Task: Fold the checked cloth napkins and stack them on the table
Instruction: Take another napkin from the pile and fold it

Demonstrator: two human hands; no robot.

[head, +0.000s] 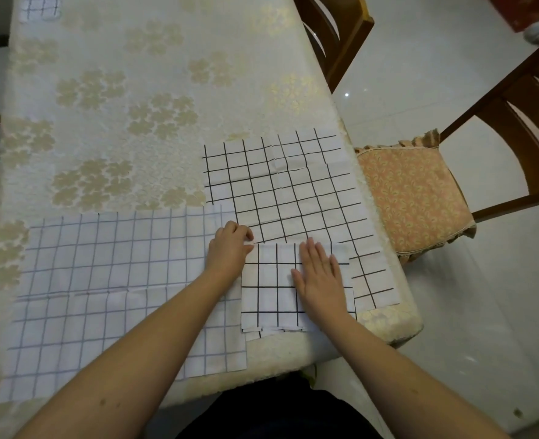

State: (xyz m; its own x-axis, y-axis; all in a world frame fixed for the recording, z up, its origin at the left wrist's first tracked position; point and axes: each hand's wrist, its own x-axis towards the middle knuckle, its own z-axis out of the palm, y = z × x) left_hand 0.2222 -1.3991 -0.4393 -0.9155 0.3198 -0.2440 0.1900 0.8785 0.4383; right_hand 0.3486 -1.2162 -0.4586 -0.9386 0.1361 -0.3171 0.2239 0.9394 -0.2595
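Observation:
A small folded napkin [268, 293] with black checks lies near the table's front edge. My right hand [320, 277] presses flat on it, fingers straight. My left hand [230, 248] pinches its upper left corner with curled fingers. Under and behind it lie unfolded black-checked napkins [293, 188], overlapping each other. A large napkin [109, 280] with pale blue checks lies spread flat to the left, partly under my left forearm. Another checked napkin [41, 6] shows at the table's far left corner.
The table [119, 106] wears a cream floral cloth. Its right edge runs close to the napkins. A wooden chair with an orange cushion [413, 194] stands to the right, another chair [334, 33] behind it. Tiled floor lies beyond.

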